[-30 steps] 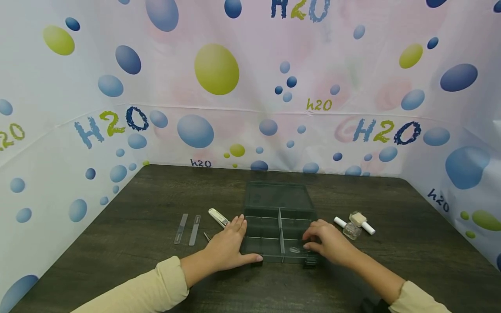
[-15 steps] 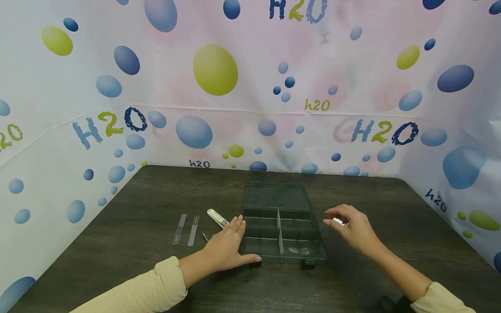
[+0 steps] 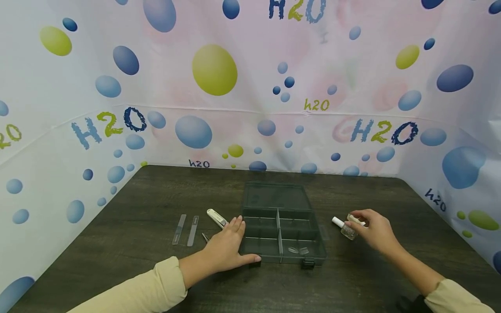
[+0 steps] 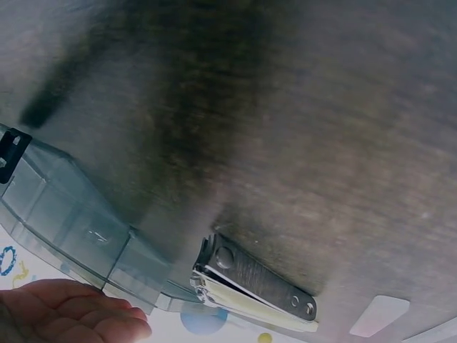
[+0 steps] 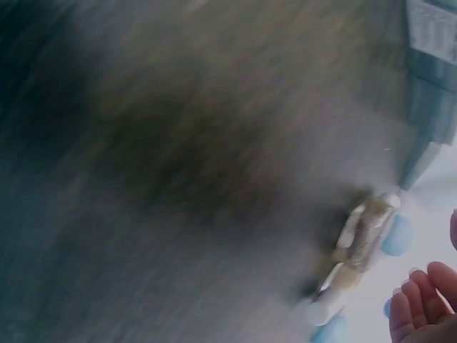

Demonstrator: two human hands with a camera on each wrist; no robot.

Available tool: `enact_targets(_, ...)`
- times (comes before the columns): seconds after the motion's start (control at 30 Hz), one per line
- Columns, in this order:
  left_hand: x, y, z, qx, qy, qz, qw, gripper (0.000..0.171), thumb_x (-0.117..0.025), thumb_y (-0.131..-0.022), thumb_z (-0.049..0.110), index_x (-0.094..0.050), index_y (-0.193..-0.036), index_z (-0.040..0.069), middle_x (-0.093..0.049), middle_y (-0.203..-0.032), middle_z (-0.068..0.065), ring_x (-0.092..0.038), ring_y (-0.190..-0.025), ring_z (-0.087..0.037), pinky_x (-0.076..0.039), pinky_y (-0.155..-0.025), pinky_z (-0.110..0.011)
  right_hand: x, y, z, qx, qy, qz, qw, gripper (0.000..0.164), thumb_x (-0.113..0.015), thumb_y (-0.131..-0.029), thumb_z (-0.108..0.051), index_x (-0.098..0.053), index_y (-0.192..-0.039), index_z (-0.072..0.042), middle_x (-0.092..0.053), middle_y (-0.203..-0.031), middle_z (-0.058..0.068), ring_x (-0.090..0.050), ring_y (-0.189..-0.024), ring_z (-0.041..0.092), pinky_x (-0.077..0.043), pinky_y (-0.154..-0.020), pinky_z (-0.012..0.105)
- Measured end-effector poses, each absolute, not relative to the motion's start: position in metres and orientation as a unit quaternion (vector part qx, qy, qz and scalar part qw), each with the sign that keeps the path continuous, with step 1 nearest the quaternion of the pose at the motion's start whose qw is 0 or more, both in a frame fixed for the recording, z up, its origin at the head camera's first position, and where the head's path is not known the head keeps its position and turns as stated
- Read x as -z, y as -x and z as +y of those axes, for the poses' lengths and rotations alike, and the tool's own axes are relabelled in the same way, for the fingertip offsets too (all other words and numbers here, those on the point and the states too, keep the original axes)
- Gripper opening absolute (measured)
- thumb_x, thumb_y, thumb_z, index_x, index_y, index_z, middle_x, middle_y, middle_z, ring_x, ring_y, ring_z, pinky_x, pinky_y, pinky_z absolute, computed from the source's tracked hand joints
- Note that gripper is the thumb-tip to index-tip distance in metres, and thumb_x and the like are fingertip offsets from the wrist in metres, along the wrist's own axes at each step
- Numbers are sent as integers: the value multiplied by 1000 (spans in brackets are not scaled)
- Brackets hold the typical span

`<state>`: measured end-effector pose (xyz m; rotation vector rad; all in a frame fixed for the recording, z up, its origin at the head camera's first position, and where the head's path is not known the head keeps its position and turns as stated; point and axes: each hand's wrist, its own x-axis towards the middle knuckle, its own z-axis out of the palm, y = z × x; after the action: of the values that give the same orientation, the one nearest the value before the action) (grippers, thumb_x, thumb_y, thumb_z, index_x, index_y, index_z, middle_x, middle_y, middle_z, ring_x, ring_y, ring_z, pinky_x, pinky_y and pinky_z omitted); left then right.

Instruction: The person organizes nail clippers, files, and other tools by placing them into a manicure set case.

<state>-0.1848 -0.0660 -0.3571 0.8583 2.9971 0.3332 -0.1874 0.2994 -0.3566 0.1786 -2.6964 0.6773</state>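
1. The left hand (image 3: 224,244) rests at the left side of a see-through dark box (image 3: 291,260), fingers extended and thumb along the front edge; it grips nothing, its spread wide.
2. The right hand (image 3: 375,230) is at the cream bottle (image 3: 351,217), right of the box; thumb and fingers are parted, loosely bent, with a gap between them; whether they touch the bottle I cannot tell.
3. A clear bottle (image 3: 348,232) with a white cap lies just beside the cream bottle, both on the dark table (image 3: 250,295).
4. The box stands with its lid (image 3: 275,196) folded back; 2 small clear pieces (image 3: 303,251) lie in the front right compartment.
5. Left of the box lie a nail clipper (image 3: 216,218), partly behind the left hand, and 2 flat strips (image 3: 192,231), set apart.
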Motion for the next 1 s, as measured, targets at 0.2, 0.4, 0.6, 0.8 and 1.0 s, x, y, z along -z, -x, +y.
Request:
enact_targets(0.2, 356, 184, -65, -108, -269, 957, 5, 90, -56, -77, 61, -39, -133, -7, -32, -142, -23, -32, -132, -35, -45, -93, -45, 367, 189, 307, -224, -49, -963, 140, 37, -69, -78, -18, -61, -101, 11, -59, -97, 26, -60, -83, 38, -51, -63, 41)
enact_targets(0.4, 356, 183, -65, -107, -267, 958, 7, 90, -56, -77, 61, -39, -133, -7, -32, -142, -23, -33, -132, -35, -44, -93, -45, 373, 189, 308, -199, -48, -971, 122, 37, -72, -74, -17, -63, -98, 10, -60, -90, 23, -59, -79, 34, -50, -65, 43)
enact_targets(0.6, 355, 183, -65, -110, -267, 958, 9, 90, -57, -77, 61, -39, -133, -7, -32, -142, -23, -32, -132, -35, -42, -96, -45, 377, 191, 309, -192, -40, -975, 106, 41, -73, -73, -17, -62, -101, 11, -60, -85, 18, -56, -73, 24, -47, -60, 38)
enact_targets(0.8, 356, 183, -65, -107, -267, 958, 8, 90, -56, -77, 61, -38, -133, -7, -32, -142, -23, -32, -132, -35, -42, -97, -45, 377, 192, 309, -201, -19, -975, 93, 44, -72, -75, -20, -60, -103, 13, -61, -84, 19, -57, -74, 27, -47, -63, 41)
enact_targets(1.0, 358, 185, -66, -106, -269, 957, 7, 90, -56, -77, 62, -38, -134, -7, -31, -143, -23, -31, -133, -35, -41, -97, -45, 378, 192, 309, -214, -5, -973, 83, 45, -71, -76, -20, -58, -104, 13, -64, -87, 23, -61, -78, 31, -48, -66, 44)
